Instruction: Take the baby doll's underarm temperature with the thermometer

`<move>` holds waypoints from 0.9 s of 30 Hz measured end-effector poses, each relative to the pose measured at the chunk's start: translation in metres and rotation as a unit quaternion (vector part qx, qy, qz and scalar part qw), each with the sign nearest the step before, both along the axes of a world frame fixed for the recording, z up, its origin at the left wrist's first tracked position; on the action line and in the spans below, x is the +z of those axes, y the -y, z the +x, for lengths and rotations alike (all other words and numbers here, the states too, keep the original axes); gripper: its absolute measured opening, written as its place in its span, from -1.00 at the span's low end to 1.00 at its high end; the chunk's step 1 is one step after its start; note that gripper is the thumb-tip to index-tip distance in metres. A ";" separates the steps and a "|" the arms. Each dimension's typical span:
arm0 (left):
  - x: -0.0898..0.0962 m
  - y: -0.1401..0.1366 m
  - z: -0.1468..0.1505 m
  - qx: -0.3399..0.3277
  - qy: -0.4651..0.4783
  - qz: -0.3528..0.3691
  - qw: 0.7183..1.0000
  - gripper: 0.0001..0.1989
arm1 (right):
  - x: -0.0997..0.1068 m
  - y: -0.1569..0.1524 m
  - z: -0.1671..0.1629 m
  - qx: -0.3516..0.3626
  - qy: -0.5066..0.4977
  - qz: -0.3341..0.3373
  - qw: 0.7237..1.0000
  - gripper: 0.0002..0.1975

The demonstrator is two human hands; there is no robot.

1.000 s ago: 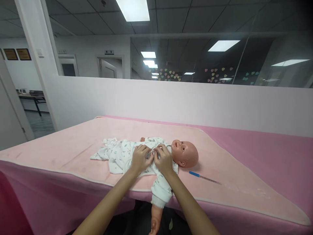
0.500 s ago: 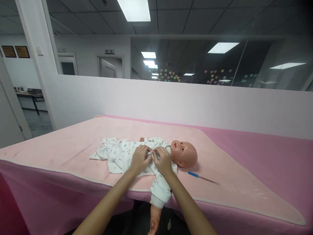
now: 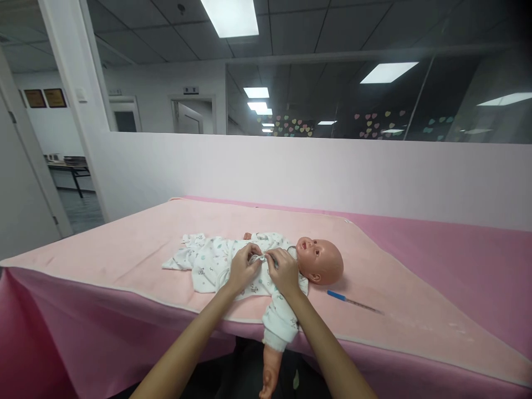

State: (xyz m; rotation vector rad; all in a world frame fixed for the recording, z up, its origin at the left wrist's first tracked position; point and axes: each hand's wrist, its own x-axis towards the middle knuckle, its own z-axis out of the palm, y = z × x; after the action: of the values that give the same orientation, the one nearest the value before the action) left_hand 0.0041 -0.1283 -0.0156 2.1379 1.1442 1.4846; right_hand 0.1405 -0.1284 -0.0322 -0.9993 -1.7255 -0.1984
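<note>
Peach mat: The soft, white-edged peach cloth mat [image 3: 137,244] is covering the table, probably serving as padding.
Garment: The white cotton baby garment with small printed figures [image 3: 208,271] is spreading flat toward the left, its lower end showing no feet.
Left hand: The left hand [image 3: 244,269] is arching over the garment's front, fingers curled and thumb set slightly apart; whether it is pinching the cloth cannot be told.
Cloth strip: The narrow white cloth strip [image 3: 261,257] is lying between the two hands above the chest, apparently being kept raised so that both sets of fingertips are reaching it.
Doll: The tan plastic baby doll [image 3: 322,260] is lying on its back on the mat, head to the right, apparently so placed to present the garment's front.
Doll's near arm: The sleeved arm [image 3: 271,368] is hanging over the mat's near edge, between the person's forearms, leaving the chest accessible.
Right hand: The right hand [image 3: 285,271] is bringing thumb and fingertips together on the strip, probably for fine control.
Blue-ended stick: The slim, blue-ended stick with a thin dark shaft [image 3: 336,295] is resting near the doll's head, apart from both hands.
</note>
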 end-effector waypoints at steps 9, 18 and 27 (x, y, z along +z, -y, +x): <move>0.004 0.005 0.000 0.043 -0.090 0.071 0.992 -0.87 | 0.002 0.000 -0.001 -0.014 -0.003 0.005 1.000 -0.81; 0.003 0.000 0.005 0.106 -0.142 0.111 0.978 -0.92 | 0.000 -0.003 0.000 -0.014 -0.005 0.002 1.000 -0.83; 0.003 -0.009 0.000 0.089 -0.130 0.057 0.986 -0.90 | 0.001 -0.004 0.000 -0.021 -0.001 0.007 1.000 -0.83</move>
State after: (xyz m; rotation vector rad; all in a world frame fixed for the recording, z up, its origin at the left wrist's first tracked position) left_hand 0.0045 -0.1196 -0.0126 2.4178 1.4038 1.4026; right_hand 0.1407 -0.1249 -0.0312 -1.0270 -1.6997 -0.2362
